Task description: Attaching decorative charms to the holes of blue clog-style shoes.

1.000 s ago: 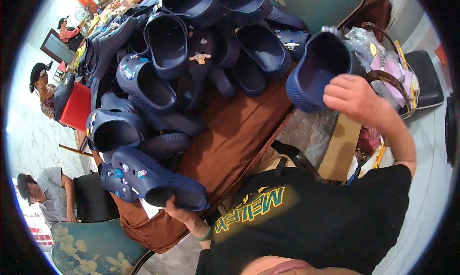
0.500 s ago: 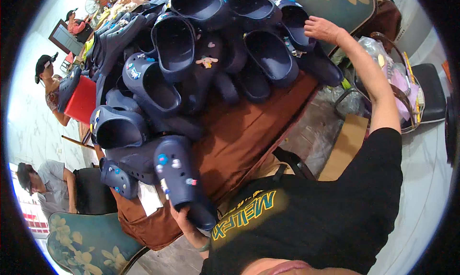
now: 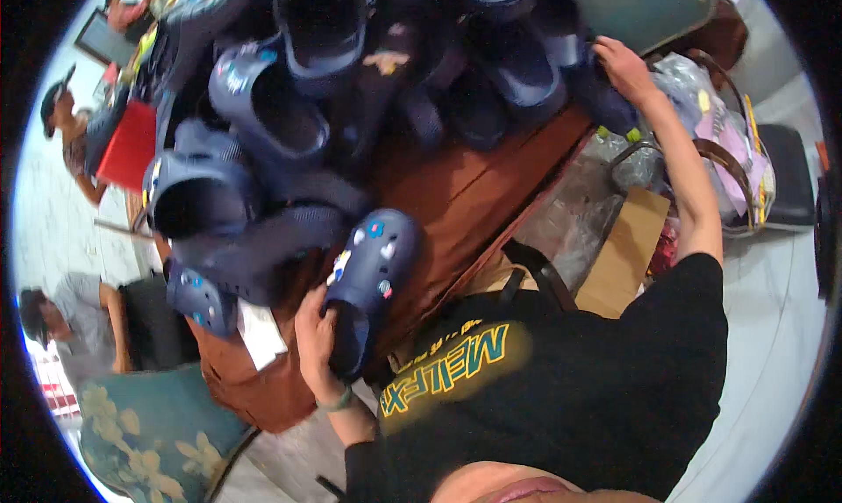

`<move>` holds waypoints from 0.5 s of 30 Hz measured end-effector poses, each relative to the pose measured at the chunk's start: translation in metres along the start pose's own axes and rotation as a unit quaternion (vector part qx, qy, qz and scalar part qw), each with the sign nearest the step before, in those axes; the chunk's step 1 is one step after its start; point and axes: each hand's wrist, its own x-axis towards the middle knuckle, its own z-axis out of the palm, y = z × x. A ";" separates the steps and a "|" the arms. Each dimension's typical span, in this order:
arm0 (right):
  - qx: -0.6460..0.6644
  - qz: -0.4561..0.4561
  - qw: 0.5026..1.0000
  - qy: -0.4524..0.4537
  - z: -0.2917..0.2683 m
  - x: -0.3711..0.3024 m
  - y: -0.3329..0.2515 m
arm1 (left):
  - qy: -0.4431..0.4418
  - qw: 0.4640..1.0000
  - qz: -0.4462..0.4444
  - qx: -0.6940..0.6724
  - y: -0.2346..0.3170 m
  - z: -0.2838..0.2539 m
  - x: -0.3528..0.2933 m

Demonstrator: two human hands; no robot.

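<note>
My left hand [image 3: 317,338] grips the open heel end of a navy clog [image 3: 373,262], which carries small coloured charms on its perforated toe. This clog is tilted over the front of the table, toe pointing away from me. At the far right, my right hand [image 3: 624,69] is beside the edge of the heaped clogs, nearest a charm-trimmed clog [image 3: 557,21] and a dark clog [image 3: 607,104]. Its fingers look bent, but blur hides whether they hold anything. A large pile of similar navy clogs [image 3: 276,121] covers the back and left of the table.
Brown cloth [image 3: 438,200] covers the table, with a white paper [image 3: 261,335] at its left front. Floral chair backs [image 3: 162,428] stand at the left. On the right are a handled bag [image 3: 735,165] and cardboard [image 3: 624,253]. Other people sit along the left, one beside a red box [image 3: 129,148].
My left hand has carried its clog rightward and away from me, over the brown cloth. The whole view has shifted, and my right hand stays by the right end of the pile.
</note>
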 end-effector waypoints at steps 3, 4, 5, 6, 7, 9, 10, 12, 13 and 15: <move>0.050 0.003 0.995 0.089 -0.016 -0.021 -0.022 | 0.118 0.991 0.056 0.038 -0.010 0.008 -0.006; 0.080 0.023 0.992 0.095 -0.026 -0.026 -0.036 | 0.151 0.986 0.061 0.025 -0.001 0.009 -0.010; 0.114 0.034 0.986 0.115 -0.032 -0.033 -0.048 | 0.185 0.980 0.073 0.014 0.014 0.007 -0.012; 0.176 0.071 0.974 0.127 -0.048 -0.039 -0.073 | 0.193 0.980 0.041 -0.035 0.027 0.003 -0.016; 0.169 0.016 0.975 0.146 -0.052 -0.043 -0.098 | 0.209 0.975 0.014 -0.071 0.039 0.001 -0.021; 0.230 -0.040 0.969 0.082 -0.063 -0.045 -0.146 | 0.231 0.963 -0.012 -0.135 0.045 0.002 -0.033; 0.244 -0.113 0.959 0.088 -0.061 -0.040 -0.177 | 0.183 0.965 -0.051 -0.180 0.048 0.004 -0.035; 0.288 -0.131 0.948 0.018 -0.068 -0.021 -0.246 | 0.115 0.967 -0.063 -0.221 0.058 0.015 -0.035; 0.330 -0.140 0.933 -0.007 -0.067 -0.008 -0.272 | 0.090 0.965 -0.063 -0.238 0.056 0.022 -0.035; 0.428 -0.140 0.892 -0.047 -0.065 0.017 -0.318 | 0.044 0.960 -0.076 -0.265 0.070 0.033 -0.027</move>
